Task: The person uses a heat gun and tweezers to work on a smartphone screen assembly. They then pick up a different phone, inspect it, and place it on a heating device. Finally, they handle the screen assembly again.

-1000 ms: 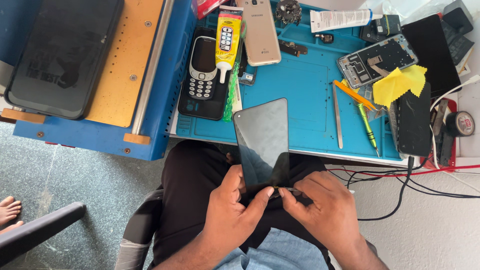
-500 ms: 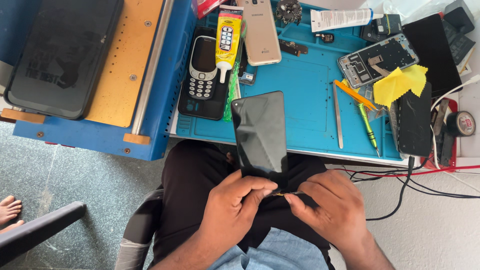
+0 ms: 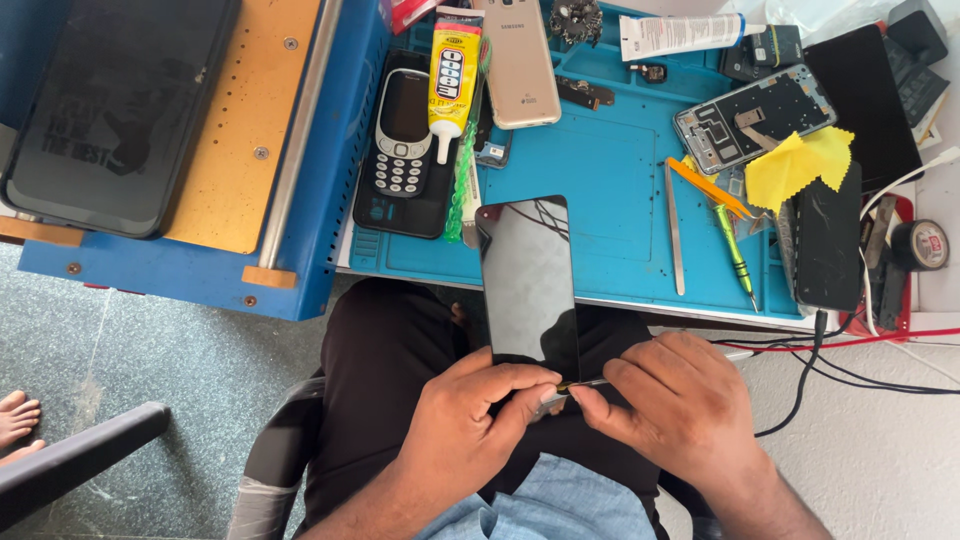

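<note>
Black shirt, blue jeans, bare forearms.

**Screens and packaging on the repair bench**

A dark, glossy smartphone screen (image 3: 528,285) stands tilted over the blue mat's near edge, gripped at its lower end. A keypad phone (image 3: 401,130) with a small dark display lies upper left of it. Beside that lies a yellow glue tube (image 3: 453,70) with a black-and-red label. A white tube (image 3: 680,35) lies at the top. A large black tablet screen (image 3: 115,110) rests far left.
</note>
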A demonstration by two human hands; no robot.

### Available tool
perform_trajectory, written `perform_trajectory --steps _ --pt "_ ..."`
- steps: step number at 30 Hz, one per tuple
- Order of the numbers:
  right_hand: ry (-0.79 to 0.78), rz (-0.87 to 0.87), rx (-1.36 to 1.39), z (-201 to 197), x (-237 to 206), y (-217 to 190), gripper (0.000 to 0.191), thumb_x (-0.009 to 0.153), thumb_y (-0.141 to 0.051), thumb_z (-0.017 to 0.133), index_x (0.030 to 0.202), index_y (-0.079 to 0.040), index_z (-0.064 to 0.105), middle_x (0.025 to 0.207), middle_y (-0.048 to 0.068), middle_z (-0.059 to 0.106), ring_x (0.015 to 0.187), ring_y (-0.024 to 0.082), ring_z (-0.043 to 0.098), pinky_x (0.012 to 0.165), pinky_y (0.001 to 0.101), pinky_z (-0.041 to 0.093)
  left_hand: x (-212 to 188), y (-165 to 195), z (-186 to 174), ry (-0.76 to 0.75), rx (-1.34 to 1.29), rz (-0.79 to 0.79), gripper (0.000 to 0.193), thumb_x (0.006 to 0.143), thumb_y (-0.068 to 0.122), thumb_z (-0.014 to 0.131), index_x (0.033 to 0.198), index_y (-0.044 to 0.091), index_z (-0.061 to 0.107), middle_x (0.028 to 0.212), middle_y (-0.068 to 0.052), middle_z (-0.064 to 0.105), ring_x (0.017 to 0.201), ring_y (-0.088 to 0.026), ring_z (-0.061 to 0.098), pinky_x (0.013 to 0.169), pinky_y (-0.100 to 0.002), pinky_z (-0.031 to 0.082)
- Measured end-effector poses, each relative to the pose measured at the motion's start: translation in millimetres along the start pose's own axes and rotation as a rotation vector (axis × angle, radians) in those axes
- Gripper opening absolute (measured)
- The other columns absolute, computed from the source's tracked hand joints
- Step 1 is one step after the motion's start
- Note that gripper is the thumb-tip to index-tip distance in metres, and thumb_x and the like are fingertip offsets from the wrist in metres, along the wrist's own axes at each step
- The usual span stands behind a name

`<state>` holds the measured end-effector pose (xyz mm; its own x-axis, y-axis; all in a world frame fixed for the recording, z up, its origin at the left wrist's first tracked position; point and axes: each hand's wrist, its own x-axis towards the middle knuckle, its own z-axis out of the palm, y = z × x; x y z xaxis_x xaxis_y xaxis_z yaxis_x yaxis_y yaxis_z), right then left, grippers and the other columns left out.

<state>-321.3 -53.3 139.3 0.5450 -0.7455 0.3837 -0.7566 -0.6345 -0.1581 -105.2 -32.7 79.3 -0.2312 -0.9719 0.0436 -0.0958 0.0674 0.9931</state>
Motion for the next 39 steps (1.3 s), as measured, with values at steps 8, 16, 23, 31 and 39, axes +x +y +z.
perform_trajectory --steps 8,16,23,31,39 --pt "-0.083 -0.050 -0.003 -11 11 -3 0.031 0.074 -0.033 0.087 0.071 -0.009 0.067 0.067 0.001 0.055 0.061 0.019 0.056 0.052 0.0358 0.045 0 -4 1 -0.002 0.017 0.109 0.010 0.090 0.010 0.076 0.099 0.007 0.077 0.082 -0.002 0.075 0.069 -0.008 0.069 0.054 -0.021 0.055" --pt "-0.136 -0.102 -0.006 -14 17 -7 0.034 0.075 -0.035 0.086 0.069 -0.011 0.062 0.066 0.000 0.053 0.059 0.018 0.056 0.053 0.0342 0.046 -1 1 2 -0.003 -0.047 0.050 0.008 0.083 0.006 0.076 0.092 0.007 0.075 0.081 -0.002 0.072 0.066 -0.008 0.068 0.052 -0.023 0.052" --pt "-0.111 -0.122 0.020 -13 12 -6 0.033 0.073 -0.035 0.086 0.068 -0.012 0.063 0.066 0.000 0.054 0.059 0.019 0.056 0.053 0.0355 0.046 0 1 -4 0.034 -0.019 0.024 0.010 0.083 0.007 0.076 0.093 0.008 0.075 0.080 -0.003 0.071 0.066 -0.009 0.068 0.054 -0.024 0.052" --pt "-0.171 0.201 0.299 -10 -10 -1 0.030 0.071 -0.032 0.086 0.068 -0.008 0.068 0.064 0.000 0.060 0.054 0.015 0.060 0.044 0.0308 0.047 2 -2 -6 0.052 -0.180 0.000 0.017 0.098 0.013 0.072 0.114 0.009 0.076 0.092 -0.002 0.071 0.080 -0.007 0.067 0.066 -0.022 0.053" --pt "-0.310 0.317 0.224 -2 -13 -9 0.032 0.069 -0.034 0.086 0.065 -0.008 0.069 0.059 0.001 0.059 0.048 0.019 0.060 0.040 0.0348 0.047 0 -3 -7 0.025 -0.279 -0.194 0.031 0.093 0.014 0.075 0.124 0.011 0.076 0.092 0.000 0.064 0.056 0.001 0.041 0.046 -0.018 0.035"
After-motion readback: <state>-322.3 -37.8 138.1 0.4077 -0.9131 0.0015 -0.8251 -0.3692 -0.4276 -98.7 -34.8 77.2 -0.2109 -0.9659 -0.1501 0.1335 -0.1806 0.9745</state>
